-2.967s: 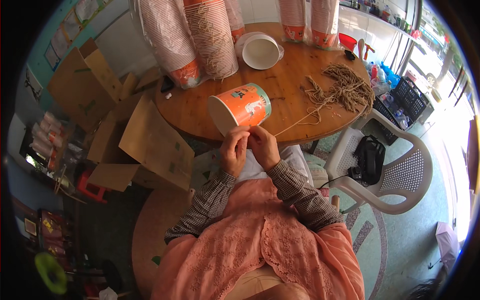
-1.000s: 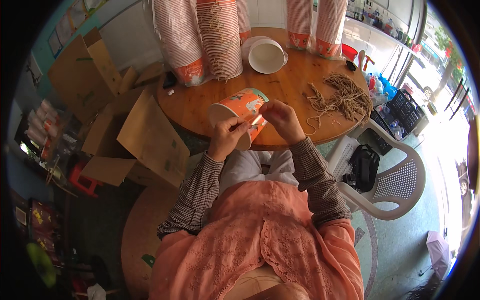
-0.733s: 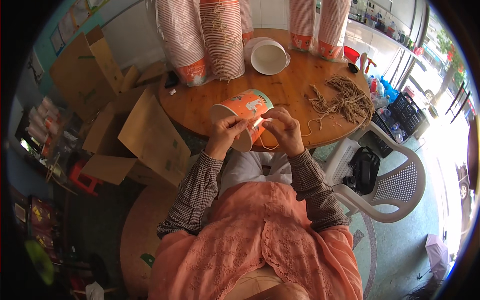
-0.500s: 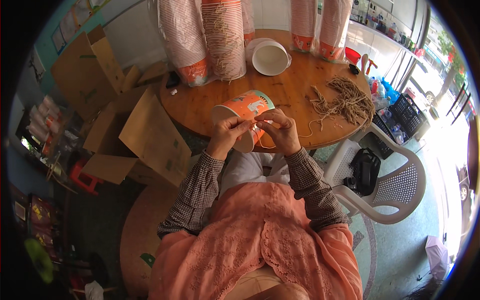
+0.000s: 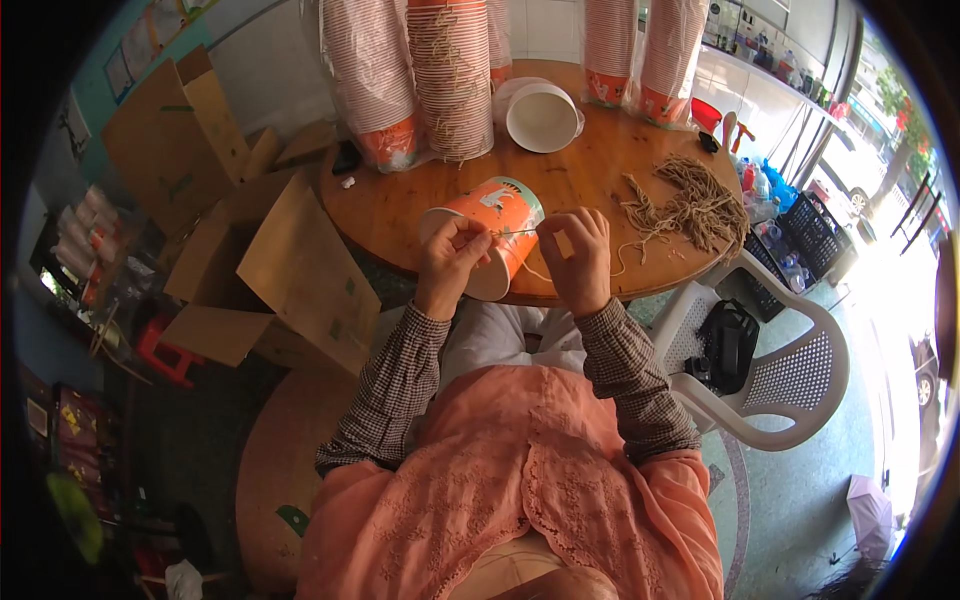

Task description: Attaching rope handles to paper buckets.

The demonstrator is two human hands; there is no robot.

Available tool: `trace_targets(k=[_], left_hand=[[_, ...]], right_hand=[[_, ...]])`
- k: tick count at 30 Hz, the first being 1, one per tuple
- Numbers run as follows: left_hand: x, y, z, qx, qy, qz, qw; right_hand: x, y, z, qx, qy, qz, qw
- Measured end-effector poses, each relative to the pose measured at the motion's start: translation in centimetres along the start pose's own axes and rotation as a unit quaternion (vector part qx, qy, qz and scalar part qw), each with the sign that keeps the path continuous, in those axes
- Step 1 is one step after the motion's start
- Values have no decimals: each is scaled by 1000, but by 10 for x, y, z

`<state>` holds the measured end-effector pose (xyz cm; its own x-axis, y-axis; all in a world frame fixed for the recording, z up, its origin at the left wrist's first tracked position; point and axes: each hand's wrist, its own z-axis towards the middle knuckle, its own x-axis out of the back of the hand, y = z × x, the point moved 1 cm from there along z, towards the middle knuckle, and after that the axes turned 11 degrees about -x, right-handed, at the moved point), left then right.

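Note:
An orange paper tub (image 5: 500,207) with white animal pictures lies on its side at the near table edge, partly behind my hands. My left hand (image 5: 455,262) is closed in a pinch beside it. Opposite, my right hand (image 5: 580,255) pinches too, thumb against forefinger, other fingers raised. A thin straight strand (image 5: 515,232) spans the gap between my fingertips, in front of the tub; whether it is string or a needle I cannot make out. Pale string (image 5: 622,255) runs past my right hand toward a tangled bundle of tan twine (image 5: 700,200).
Tall bagged stacks of paper tubs (image 5: 450,90) stand at the back of the round wooden table (image 5: 590,160). A white-mouthed tub (image 5: 542,118) lies among them. An open cardboard box (image 5: 305,270) is at left, a white plastic chair (image 5: 790,390) with a black bag at right.
My hands have moved apart, the right one drawing back to the right with its fingers lifted. The thin strand now shows stretched between them. The tub has shifted slightly.

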<state>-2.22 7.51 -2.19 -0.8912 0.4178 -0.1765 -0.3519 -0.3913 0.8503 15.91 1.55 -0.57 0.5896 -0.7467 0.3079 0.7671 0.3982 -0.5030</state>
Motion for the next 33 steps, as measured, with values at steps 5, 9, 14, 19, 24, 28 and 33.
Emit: trace_targets(k=[5, 9, 14, 19, 24, 28, 33], left_hand=[[2, 0, 5, 73, 19, -193, 978], [-10, -2, 3, 39, -20, -47, 998], [-17, 9, -1, 14, -64, -13, 998], [-14, 8, 0, -3, -56, -42, 998], [-11, 3, 1, -9, -54, -32, 998], [-13, -2, -1, -48, -42, 1, 998], [-13, -4, -3, -132, -27, 154, 979]], right_hand=[[6, -26, 2, 170, -72, -83, 979], [-2, -27, 11, 92, -84, 30, 992], [-14, 1, 10, -57, -133, 146, 979], [-19, 14, 0, -229, -246, 324, 884], [-17, 7, -10, -224, -266, 339, 874], [-21, 6, -16, -222, -186, 286, 913], [-22, -3, -22, -216, -128, 212, 945]])
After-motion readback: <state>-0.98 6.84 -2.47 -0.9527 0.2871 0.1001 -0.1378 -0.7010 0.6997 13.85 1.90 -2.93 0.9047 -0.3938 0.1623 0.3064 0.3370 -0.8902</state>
